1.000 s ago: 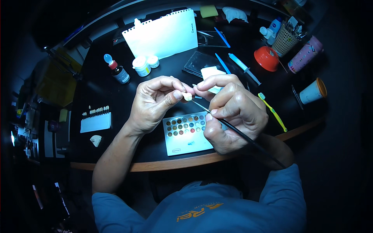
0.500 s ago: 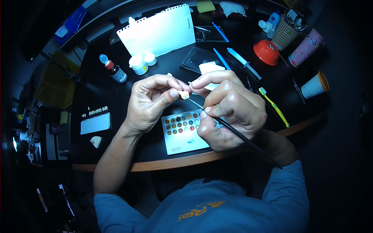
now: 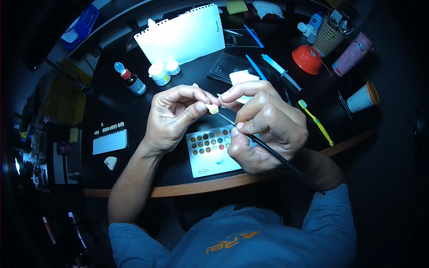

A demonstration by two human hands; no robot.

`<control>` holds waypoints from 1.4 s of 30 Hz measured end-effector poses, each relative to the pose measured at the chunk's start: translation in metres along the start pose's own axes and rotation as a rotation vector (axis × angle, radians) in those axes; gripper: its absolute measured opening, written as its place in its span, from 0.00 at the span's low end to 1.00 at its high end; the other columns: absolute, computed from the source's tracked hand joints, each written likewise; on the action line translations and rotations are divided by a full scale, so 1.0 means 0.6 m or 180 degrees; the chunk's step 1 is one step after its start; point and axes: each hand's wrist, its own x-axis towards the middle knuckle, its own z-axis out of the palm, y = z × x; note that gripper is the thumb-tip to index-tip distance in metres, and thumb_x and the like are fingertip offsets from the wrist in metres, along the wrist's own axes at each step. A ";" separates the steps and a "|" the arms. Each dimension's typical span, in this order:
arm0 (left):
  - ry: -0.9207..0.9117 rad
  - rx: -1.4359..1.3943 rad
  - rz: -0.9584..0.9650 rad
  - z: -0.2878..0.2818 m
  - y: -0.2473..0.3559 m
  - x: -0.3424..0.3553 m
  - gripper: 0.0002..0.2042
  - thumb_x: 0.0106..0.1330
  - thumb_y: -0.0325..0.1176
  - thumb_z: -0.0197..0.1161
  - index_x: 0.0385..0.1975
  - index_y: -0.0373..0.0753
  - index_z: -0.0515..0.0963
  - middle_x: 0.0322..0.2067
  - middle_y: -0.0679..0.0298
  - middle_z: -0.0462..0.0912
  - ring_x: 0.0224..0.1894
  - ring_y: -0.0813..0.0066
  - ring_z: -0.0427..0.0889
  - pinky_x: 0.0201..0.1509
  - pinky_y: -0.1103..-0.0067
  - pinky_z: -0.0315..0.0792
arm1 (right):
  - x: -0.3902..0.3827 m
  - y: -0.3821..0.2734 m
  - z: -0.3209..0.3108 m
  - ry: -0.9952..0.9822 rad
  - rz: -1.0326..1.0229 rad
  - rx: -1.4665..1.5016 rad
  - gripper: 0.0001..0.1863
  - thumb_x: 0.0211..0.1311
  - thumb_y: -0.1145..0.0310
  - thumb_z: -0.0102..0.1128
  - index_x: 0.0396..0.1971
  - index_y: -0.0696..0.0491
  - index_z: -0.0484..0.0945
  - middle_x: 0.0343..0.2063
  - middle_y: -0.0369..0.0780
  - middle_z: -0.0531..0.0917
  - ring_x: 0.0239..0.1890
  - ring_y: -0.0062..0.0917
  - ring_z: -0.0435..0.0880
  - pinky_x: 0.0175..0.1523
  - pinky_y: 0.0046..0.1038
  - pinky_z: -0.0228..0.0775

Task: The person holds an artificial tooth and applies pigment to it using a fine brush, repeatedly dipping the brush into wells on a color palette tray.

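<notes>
Between thumb and fingers my left hand (image 3: 174,109) pinches a small cream-coloured tooth model (image 3: 213,109). My right hand (image 3: 268,127) is closed around a thin black paintbrush (image 3: 281,158), whose tip meets or nearly meets the tooth's right side. The index finger of that hand reaches close to the left fingertips; whether they touch I cannot tell. Below both hands lies a white palette (image 3: 210,167) with rows of small round colour pots, mostly browns, with one red. The right hand covers the palette's right part.
At the left are a tooth shade guide (image 3: 110,142), a white fan-shaped piece (image 3: 111,163) and a dropper bottle (image 3: 134,84). White jars (image 3: 159,74) stand before a spiral pad (image 3: 183,35). Rightward are a syringe (image 3: 281,72), red bowl (image 3: 306,60), yellow toothbrush (image 3: 316,123) and cup (image 3: 359,98).
Both hands keep almost the same pose. The tooth model and brush tip have shifted very slightly to the right.
</notes>
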 end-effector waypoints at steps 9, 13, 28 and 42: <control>0.0006 0.0039 -0.0012 -0.002 0.000 0.000 0.05 0.70 0.25 0.66 0.41 0.30 0.82 0.40 0.54 0.86 0.47 0.70 0.86 0.57 0.74 0.81 | 0.002 0.000 -0.001 -0.0042 -0.0015 0.0009 0.10 0.40 0.85 0.62 0.19 0.55 0.70 0.21 0.39 0.77 0.40 0.37 0.87 0.50 0.36 0.81; 0.0007 0.0044 -0.0019 -0.001 0.000 0.000 0.05 0.70 0.25 0.65 0.41 0.31 0.82 0.40 0.54 0.86 0.47 0.70 0.86 0.57 0.73 0.81 | 0.000 -0.001 -0.002 -0.0050 0.0036 0.0013 0.10 0.40 0.85 0.62 0.19 0.55 0.71 0.21 0.39 0.76 0.40 0.37 0.87 0.49 0.37 0.81; -0.0009 0.0057 0.0028 -0.001 0.002 0.001 0.05 0.70 0.25 0.66 0.41 0.31 0.82 0.37 0.56 0.86 0.48 0.69 0.86 0.58 0.72 0.80 | 0.002 0.002 -0.001 -0.0037 -0.0043 0.0021 0.10 0.39 0.85 0.62 0.19 0.55 0.71 0.22 0.39 0.77 0.40 0.36 0.87 0.48 0.35 0.81; 0.0007 0.0074 -0.0023 -0.002 0.001 0.000 0.05 0.70 0.25 0.66 0.41 0.31 0.82 0.38 0.56 0.86 0.48 0.69 0.86 0.58 0.72 0.80 | -0.004 0.002 -0.007 -0.0320 -0.0099 0.0029 0.14 0.41 0.87 0.58 0.31 0.57 0.73 0.25 0.40 0.77 0.43 0.41 0.84 0.49 0.42 0.83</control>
